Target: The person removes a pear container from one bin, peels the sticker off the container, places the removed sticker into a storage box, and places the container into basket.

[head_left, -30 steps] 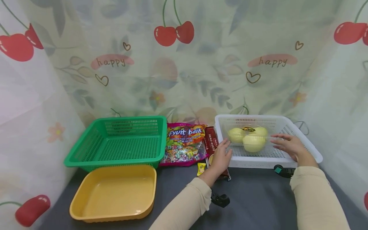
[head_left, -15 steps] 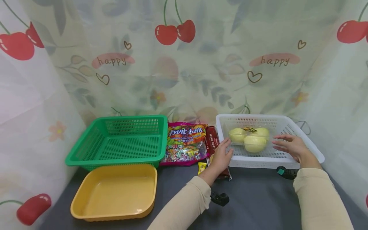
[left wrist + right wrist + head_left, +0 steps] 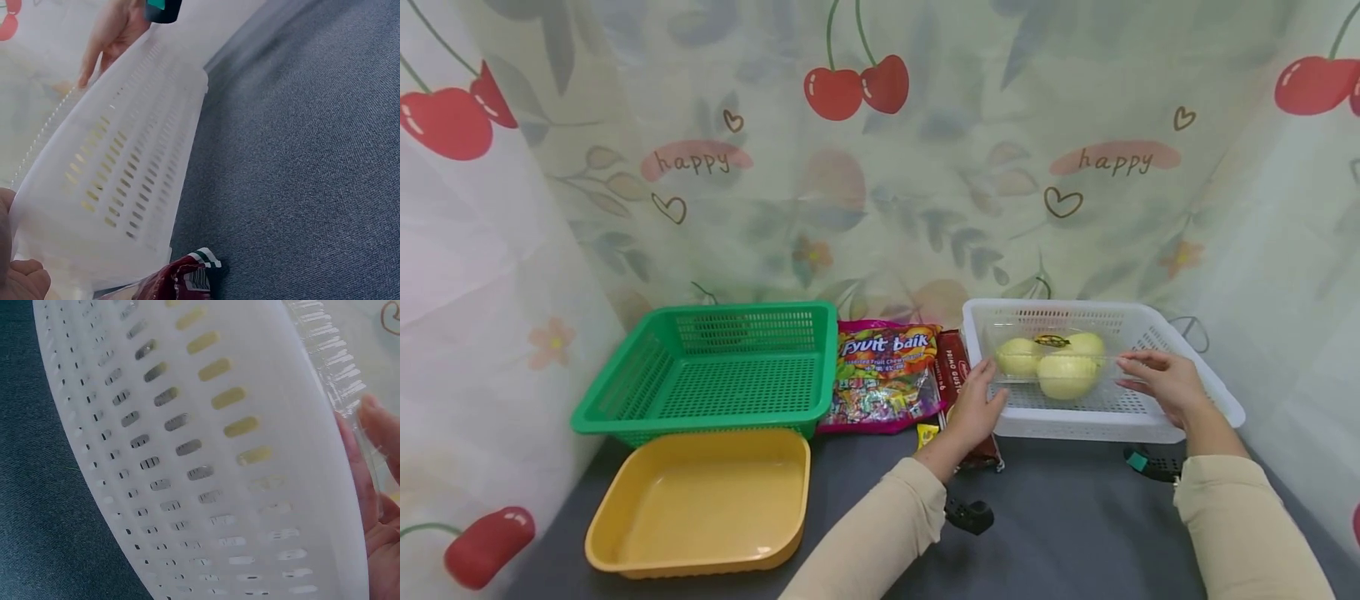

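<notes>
A clear plastic box (image 3: pixel 1047 323) of pale yellow round fruits (image 3: pixel 1069 374) sits in the white basket (image 3: pixel 1078 427). My right hand (image 3: pixel 1168 387) pinches the box's right edge, thumb and fingers on either side of the clear plastic in the right wrist view. My left hand (image 3: pixel 972 417) reaches over the basket's left front corner, its fingers fairly straight with the fingertips at the box's left end. In the left wrist view that hand is cut off by the frame beside the basket rim (image 3: pixel 59 147).
Left of the basket lie a dark red PRIMO GUSTO pack (image 3: pixel 951 367), a fruit chew bag (image 3: pixel 883 375) and a small yellow packet (image 3: pixel 927 435). A green basket (image 3: pixel 700 418) stands behind a yellow tray (image 3: pixel 696 571). A patterned curtain (image 3: pixel 925 192) hangs behind.
My right hand has shifted slightly right, and its spread fingers have drawn together on the box's right edge. The fruits have shifted slightly right. My left hand stays nearly in place.
</notes>
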Demonstrator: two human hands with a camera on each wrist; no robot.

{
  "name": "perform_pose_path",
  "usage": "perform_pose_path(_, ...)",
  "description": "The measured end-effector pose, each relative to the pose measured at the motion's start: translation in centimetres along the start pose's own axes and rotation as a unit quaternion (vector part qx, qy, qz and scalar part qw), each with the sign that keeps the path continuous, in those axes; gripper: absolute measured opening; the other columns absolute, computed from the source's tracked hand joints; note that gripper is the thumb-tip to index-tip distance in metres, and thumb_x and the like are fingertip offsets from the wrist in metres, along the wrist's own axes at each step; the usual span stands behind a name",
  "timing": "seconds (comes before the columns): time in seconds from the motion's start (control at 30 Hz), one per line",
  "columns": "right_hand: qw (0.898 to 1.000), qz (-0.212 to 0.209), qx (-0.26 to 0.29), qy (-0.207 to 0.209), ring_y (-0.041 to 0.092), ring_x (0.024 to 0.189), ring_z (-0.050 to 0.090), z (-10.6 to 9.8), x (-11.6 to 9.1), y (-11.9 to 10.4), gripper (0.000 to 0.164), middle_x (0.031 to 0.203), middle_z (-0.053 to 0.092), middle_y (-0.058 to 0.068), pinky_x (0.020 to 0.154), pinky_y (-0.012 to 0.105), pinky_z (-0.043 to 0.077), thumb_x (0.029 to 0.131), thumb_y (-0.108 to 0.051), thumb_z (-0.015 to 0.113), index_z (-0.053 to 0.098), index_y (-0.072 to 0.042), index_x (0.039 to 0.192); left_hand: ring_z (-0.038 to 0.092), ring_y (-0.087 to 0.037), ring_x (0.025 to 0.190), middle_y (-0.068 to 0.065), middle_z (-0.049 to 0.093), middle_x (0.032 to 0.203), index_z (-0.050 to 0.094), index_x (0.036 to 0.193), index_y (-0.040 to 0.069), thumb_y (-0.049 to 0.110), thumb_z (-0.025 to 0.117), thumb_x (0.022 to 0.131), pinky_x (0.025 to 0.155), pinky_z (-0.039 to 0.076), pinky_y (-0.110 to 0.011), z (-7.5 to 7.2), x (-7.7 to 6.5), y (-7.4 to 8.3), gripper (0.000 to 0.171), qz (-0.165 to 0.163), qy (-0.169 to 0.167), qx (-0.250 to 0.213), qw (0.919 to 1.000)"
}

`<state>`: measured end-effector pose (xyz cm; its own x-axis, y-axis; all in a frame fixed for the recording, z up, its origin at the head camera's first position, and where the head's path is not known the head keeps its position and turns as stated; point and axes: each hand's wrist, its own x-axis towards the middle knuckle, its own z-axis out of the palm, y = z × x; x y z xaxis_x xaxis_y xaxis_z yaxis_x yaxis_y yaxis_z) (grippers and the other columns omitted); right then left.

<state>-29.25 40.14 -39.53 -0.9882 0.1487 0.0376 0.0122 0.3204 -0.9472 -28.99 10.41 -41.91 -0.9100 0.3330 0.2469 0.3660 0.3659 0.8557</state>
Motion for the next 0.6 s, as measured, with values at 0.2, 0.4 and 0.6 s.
perform_pose_path(0.2, 1.000, -0.003, 0.002, 0.030, -0.008, 0.074, 0.062, 0.3, -0.7, -0.7, 0.021, 0.084, 0.058, -0.027, 0.070, 0.020, 0.056, 0.087, -0.032, 0.064, 0.058, -0.017, 0.102, 0.029, -0.025, 0.139, -0.014, 0.029, 0.151, 0.033, 0.142, -0.001, 0.020, 0.052, 0.095, 0.115, 0.026, -0.038, -0.4, 0.0, 0.1, 0.055, -0.007, -0.021, -0.017, 0.9996)
perform_pose_path(0.4, 0.998, 0.003, 0.039, 0.052, -0.007, 0.070, 0.062, 0.6, -1.3, -1.2, 0.005, 0.080, 0.060, -0.025, 0.065, 0.019, 0.056, 0.086, -0.026, 0.065, 0.062, -0.026, 0.090, 0.030, -0.028, 0.139, -0.018, 0.031, 0.149, 0.033, 0.141, -0.003, 0.020, 0.054, 0.094, 0.115, 0.025, -0.039, -1.1, 0.1, 0.7, 0.057, -0.008, -0.028, -0.037, 0.9989)
perform_pose_path(0.6, 0.991, -0.013, 0.121, 0.048, -0.003, 0.068, 0.064, 0.5, -1.6, -1.5, 0.009, 0.077, 0.065, -0.019, 0.060, 0.019, 0.056, 0.083, -0.017, 0.069, 0.067, -0.026, 0.081, 0.027, -0.034, 0.139, -0.017, 0.037, 0.147, 0.039, 0.140, 0.001, 0.032, 0.059, 0.091, 0.116, 0.017, -0.051, -1.3, 0.5, 1.0, 0.061, -0.002, -0.005, 0.001, 1.0000)
